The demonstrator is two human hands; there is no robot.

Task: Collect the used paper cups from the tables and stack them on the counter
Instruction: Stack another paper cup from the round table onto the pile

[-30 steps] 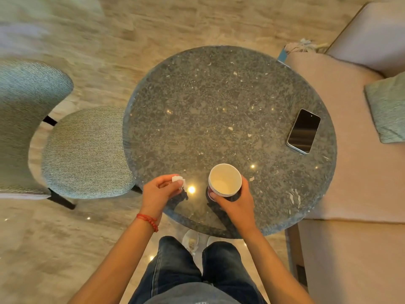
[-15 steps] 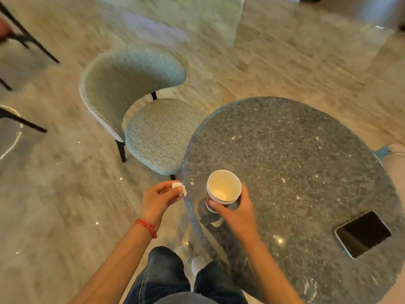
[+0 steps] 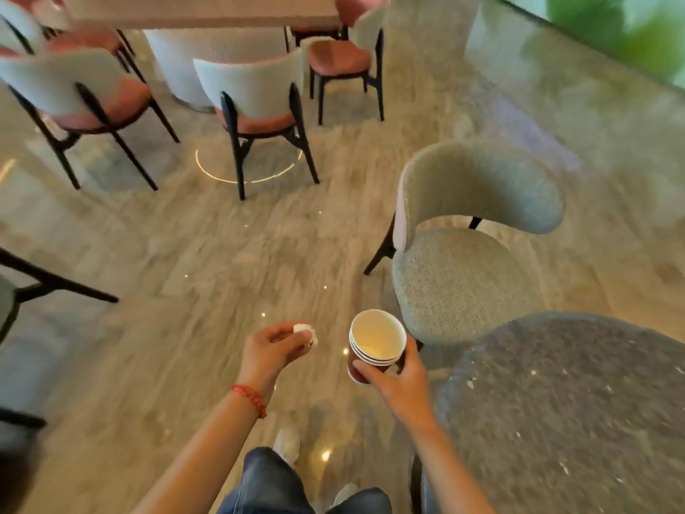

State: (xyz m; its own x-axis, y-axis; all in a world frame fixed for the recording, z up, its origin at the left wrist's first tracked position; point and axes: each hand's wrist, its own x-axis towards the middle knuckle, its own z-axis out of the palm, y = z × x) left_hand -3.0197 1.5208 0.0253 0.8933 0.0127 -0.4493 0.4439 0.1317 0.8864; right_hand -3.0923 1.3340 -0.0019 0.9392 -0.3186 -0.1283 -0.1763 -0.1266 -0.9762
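My right hand (image 3: 398, 380) grips a stack of nested paper cups (image 3: 374, 341), dark red outside and cream inside, held upright in the air over the floor, left of the round stone table (image 3: 556, 402). The top cup looks empty. My left hand (image 3: 276, 348) pinches a small crumpled white paper wad (image 3: 304, 331) between thumb and fingertips, a hand's width left of the cups. A red string bracelet sits on my left wrist.
A grey-green upholstered chair (image 3: 463, 261) stands just beyond the cups, against the table's edge. Farther off, pink-seated chairs (image 3: 255, 105) with black legs surround a long table (image 3: 204, 13) with a white base. Polished marble floor lies between. A black chair leg (image 3: 48, 283) reaches in at left.
The cup stack has come up off the stone table and now hangs over the floor. My view has swung left, away from the table; the phone has left the frame.
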